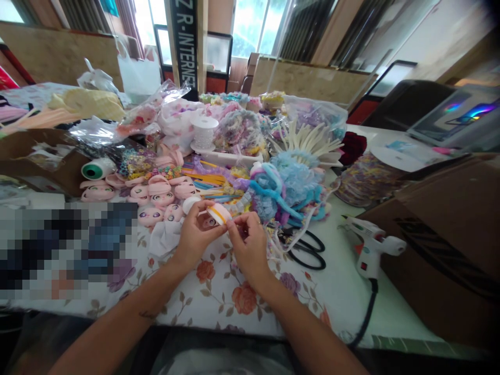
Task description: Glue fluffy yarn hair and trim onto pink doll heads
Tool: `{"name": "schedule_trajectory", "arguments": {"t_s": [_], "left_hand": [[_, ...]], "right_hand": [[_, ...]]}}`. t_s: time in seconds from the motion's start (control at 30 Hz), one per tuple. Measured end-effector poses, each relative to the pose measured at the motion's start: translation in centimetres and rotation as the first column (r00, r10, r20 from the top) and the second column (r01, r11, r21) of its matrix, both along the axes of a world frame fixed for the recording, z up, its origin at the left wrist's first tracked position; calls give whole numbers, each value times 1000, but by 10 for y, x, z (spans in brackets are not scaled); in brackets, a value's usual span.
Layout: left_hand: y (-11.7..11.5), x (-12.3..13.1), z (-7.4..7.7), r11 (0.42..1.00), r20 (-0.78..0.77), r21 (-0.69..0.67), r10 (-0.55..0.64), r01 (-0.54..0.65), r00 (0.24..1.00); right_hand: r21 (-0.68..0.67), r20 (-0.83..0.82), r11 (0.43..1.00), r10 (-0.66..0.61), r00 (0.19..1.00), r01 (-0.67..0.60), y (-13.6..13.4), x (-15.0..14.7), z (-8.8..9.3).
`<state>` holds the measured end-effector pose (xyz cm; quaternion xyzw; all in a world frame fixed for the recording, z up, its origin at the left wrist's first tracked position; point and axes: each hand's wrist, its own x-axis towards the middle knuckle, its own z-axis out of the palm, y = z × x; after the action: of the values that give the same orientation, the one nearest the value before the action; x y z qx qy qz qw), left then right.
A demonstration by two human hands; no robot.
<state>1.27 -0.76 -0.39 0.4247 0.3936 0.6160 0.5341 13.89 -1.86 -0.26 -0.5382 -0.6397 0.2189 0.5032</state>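
My left hand (195, 234) is closed round a small doll head (219, 212) with a pale pink band and a thin orange strip along it. Part of a painted face shows between the fingers. At the near end of the strip, my right hand (250, 245) pinches, its thumb and fingertips meeting the strip against the head. Both hands are held just above the flowered tablecloth (219, 291). Several similar pink doll heads (162, 199) with painted eyes lie behind and left of my left hand. A crumpled white cloth or paper (164, 238) lies beside my left wrist.
Black-handled scissors (312, 262) lie right of my right hand, under trim and blue tulle (299, 177). A white glue gun (369, 245) with its cord leans near a cardboard box (441, 245). Behind are a white spool (205, 130), a green-topped spool (96, 169) and bagged yarn.
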Motion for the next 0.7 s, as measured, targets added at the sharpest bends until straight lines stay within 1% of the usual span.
{"name": "schedule_trajectory", "arguments": {"t_s": [0.1, 0.2, 0.37, 0.53, 0.7], "left_hand": [[0, 0, 3, 995, 57, -91, -31, 36, 998], [0, -2, 7, 985, 130, -153, -61, 80, 990], [-1, -5, 12, 983, 239, -139, -83, 119, 968], [-1, -7, 13, 978, 280, -143, -108, 152, 954], [0, -9, 14, 970, 331, -153, -131, 190, 935]], "right_hand": [[-49, -96, 999, 0, 995, -4, -1, 1, -4], [-38, -130, 999, 22, 991, -27, -2, 2, -5], [20, -148, 998, 57, 987, -55, -5, 3, -4], [108, -154, 991, 96, 983, -80, -8, 3, -6], [98, -126, 993, 75, 989, -63, -8, 5, 2]]}}
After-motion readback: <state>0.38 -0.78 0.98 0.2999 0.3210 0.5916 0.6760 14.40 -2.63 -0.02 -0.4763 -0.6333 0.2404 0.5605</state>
